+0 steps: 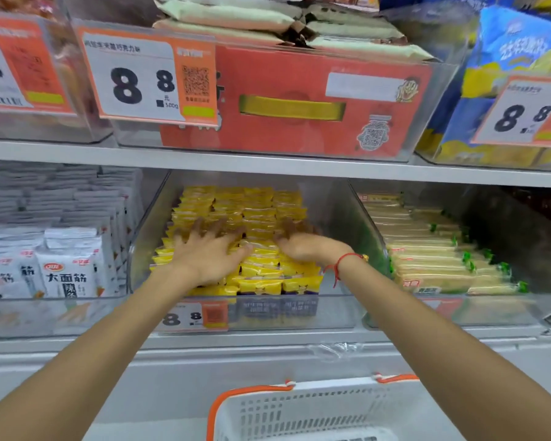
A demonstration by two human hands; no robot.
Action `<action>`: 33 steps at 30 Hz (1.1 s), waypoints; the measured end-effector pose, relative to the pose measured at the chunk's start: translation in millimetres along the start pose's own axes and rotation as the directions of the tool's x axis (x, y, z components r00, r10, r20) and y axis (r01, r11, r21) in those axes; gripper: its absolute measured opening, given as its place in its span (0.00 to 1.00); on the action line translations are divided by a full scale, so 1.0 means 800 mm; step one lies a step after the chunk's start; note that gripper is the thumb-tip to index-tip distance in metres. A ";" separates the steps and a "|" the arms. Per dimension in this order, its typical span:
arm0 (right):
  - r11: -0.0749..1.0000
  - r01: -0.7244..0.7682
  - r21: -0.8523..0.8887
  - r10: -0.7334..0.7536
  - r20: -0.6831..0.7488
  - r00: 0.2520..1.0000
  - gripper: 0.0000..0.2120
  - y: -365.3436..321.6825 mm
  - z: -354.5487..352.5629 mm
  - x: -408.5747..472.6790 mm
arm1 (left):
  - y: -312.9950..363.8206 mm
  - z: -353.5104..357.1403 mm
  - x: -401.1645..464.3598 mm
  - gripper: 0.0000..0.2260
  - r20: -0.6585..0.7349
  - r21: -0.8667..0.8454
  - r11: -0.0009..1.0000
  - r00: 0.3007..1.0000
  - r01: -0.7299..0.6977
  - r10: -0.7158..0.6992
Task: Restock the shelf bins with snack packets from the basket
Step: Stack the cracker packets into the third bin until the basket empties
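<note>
Here, the left hand (204,253), fingers spread, and the right hand (303,246), fingers blurred, press on yellow packets (261,275) nearly filling the middle bin (147,230); the basket (299,409) below shows no contents, so restocking seems nearly done.

- Middle bin (331,313), centre of frame: open at top; gap between packets (261,275) and upper shelf (268,162) admits both forearms.
- Left hand (209,254) and right hand (306,246) lie flat on the packets and fill the front half of that gap.
- Right strip of the bin beside the packets is bare, down to the clear wall (363,214).
- Clear walls close off the neighbouring bins, left and right.
- Basket (299,412), bottom centre, stands below the bin, between the forearms.
</note>
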State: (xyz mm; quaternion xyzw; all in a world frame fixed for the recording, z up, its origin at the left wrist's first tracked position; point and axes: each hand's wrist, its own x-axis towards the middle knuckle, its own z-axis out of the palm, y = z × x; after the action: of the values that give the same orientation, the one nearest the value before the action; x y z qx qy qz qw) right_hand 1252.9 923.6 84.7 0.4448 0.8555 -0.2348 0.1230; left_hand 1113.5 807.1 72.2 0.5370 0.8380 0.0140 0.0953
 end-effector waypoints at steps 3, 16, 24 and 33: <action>0.998 -0.063 0.030 0.067 -0.180 0.981 0.28 0.011 -0.011 0.021 | -0.002 -0.013 0.013 0.23 -0.134 -0.016 1.000 0.991 0.011 -0.013; 0.997 0.068 0.023 -0.064 -0.133 0.989 0.30 -0.010 -0.015 0.049 | -0.004 -0.021 0.054 0.28 0.108 -0.023 0.996 0.990 0.090 -0.087; 0.924 0.298 -0.239 -0.304 0.016 0.953 0.29 0.004 0.022 -0.061 | -0.054 -0.022 -0.059 0.26 0.167 0.184 0.978 0.984 -0.095 0.065; 0.964 0.200 -0.176 -0.221 -0.108 0.969 0.30 -0.031 0.029 -0.070 | -0.048 -0.026 -0.109 0.22 -0.184 0.105 0.981 0.966 -0.164 0.181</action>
State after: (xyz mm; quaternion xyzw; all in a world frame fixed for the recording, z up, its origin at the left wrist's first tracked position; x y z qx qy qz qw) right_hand 1264.9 860.6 95.3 0.3537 0.9204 -0.1466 0.0790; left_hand 1111.1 713.7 100.2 0.6077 0.7932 0.0370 -0.0117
